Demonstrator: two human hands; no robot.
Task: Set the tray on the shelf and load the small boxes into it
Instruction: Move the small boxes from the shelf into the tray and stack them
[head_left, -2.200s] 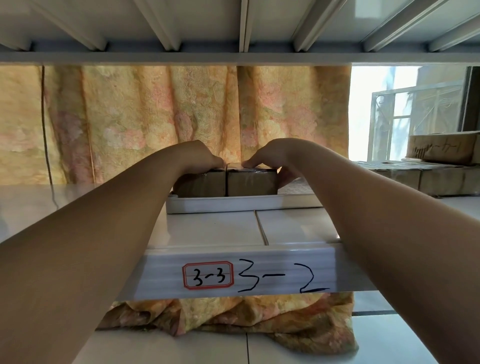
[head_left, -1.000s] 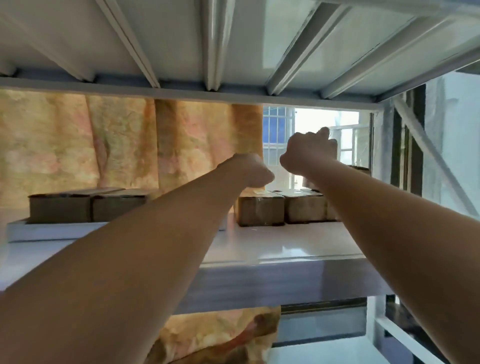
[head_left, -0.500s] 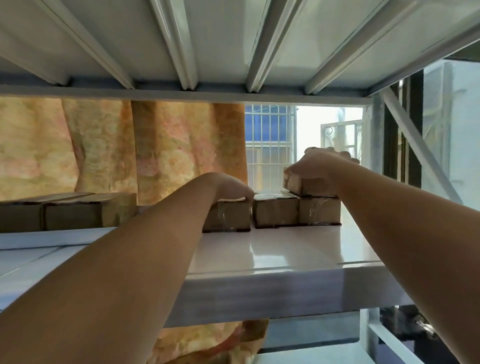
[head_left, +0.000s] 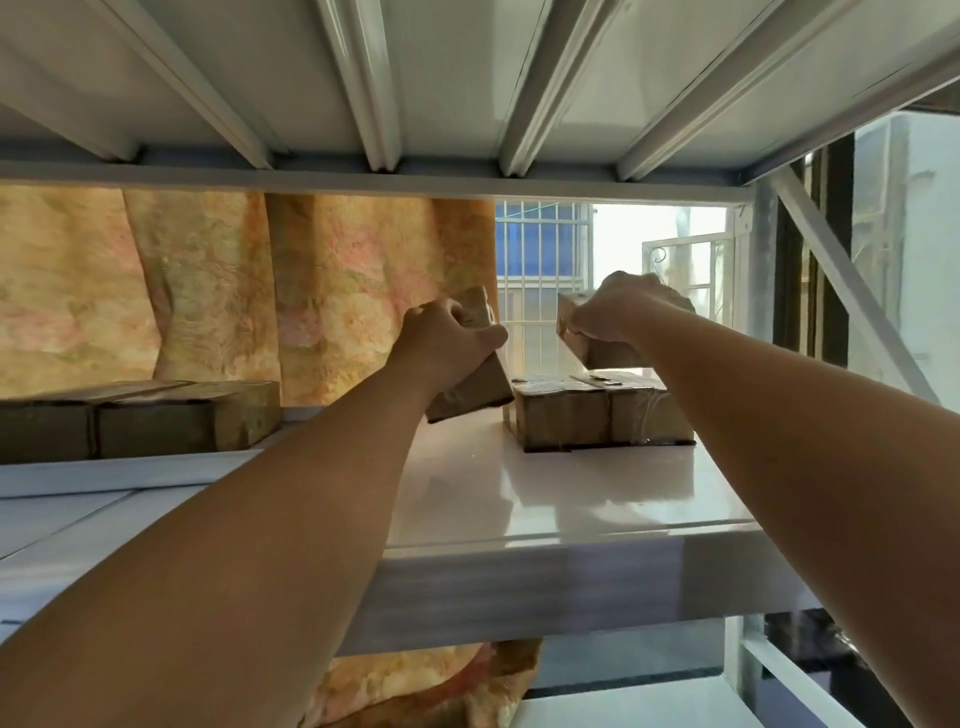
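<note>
Loading the tray (head_left: 104, 474) — sitting at the left of the shelf (head_left: 571, 499), boxes (head_left: 156, 415) already inside — I am gripping one small box (head_left: 480, 387) in my curled left hand (head_left: 447, 343), another box (head_left: 597, 356) in my right hand (head_left: 618, 312); next, probably, carrying both left, over its rim.

Inspector A: What can we not confirm at the left hand (head_left: 447, 345)?

Inspector B: Its palm covers the middle of the tilted box (head_left: 483, 389); we see only the two ends. Far left of that hand, the tray (head_left: 130, 470) and its outermost carton (head_left: 41, 431) run off the picture's edge, and the rim hides the carton bases.

Inspector A: And at the right hand (head_left: 621, 312)?

Inspector B: Its fingertips are out of our sight behind the raised box (head_left: 597, 356). Below its wrist, the forearm (head_left: 779, 467) cuts off the end of the shelf carton (head_left: 649, 415). We cannot read any marking on these cartons; glare blurs them.
</note>
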